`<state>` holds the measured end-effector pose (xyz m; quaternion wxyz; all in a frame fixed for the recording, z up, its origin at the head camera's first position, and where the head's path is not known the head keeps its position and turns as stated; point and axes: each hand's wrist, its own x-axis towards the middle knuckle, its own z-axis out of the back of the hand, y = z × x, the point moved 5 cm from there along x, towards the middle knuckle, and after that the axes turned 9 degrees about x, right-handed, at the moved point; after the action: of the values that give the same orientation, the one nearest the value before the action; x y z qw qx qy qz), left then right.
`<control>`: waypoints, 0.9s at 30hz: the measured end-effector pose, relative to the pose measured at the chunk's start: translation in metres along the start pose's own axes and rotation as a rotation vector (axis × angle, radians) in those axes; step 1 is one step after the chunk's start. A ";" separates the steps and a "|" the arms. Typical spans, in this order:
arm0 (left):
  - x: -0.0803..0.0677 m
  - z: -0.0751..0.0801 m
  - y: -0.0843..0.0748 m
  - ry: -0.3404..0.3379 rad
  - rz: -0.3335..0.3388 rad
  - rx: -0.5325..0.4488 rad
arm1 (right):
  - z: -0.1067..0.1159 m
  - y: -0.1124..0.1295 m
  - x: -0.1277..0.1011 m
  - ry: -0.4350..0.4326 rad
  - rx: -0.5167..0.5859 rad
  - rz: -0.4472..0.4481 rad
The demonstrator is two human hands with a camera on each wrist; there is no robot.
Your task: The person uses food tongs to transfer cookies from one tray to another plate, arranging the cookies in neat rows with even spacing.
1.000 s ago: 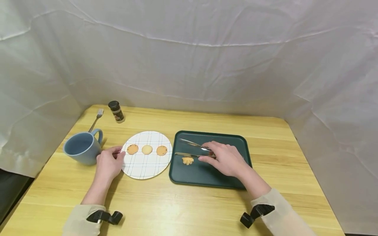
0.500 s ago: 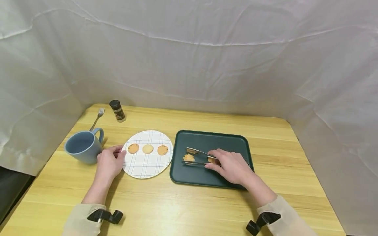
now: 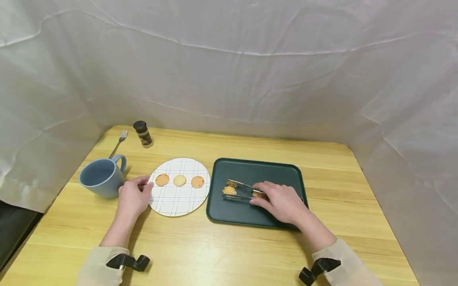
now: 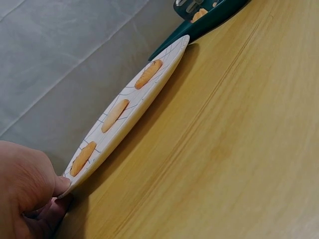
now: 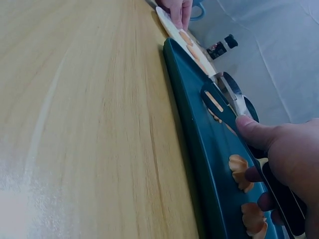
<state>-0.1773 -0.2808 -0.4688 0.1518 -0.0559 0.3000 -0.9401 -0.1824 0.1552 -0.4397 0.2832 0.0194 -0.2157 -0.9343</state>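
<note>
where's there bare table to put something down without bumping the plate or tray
Bare wood runs along the near edge of the table, between the two forearms, and behind the green tray toward the cloth wall. Right of the tray is bare too. The far left is crowded: blue mug, fork, spice jar and left hand at the plate.

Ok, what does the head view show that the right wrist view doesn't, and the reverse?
Only the head view shows the fork, the whole blue mug and all three cookies on the checked plate. Only the right wrist view shows more cookies on the tray under the right hand, which hides them from above. Both show the green tray, the tongs gripped by the right hand, the spice jar, and the left hand at the plate's rim.
</note>
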 end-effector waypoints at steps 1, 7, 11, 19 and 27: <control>0.000 0.000 0.000 0.001 0.001 0.000 | 0.000 0.000 0.000 -0.001 0.007 -0.001; 0.000 0.000 0.001 0.000 0.003 0.001 | -0.001 -0.002 0.001 0.007 0.030 -0.018; 0.000 0.000 0.000 -0.008 -0.005 0.002 | -0.001 -0.004 0.002 0.007 0.030 -0.028; 0.000 0.000 -0.002 0.001 -0.001 0.002 | 0.002 -0.004 0.000 -0.003 0.023 -0.023; 0.000 0.000 -0.001 0.011 0.011 -0.004 | 0.012 0.000 0.001 -0.025 0.026 -0.011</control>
<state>-0.1778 -0.2800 -0.4687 0.1552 -0.0495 0.3029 -0.9390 -0.1848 0.1593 -0.4290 0.2750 0.0127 -0.2313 -0.9331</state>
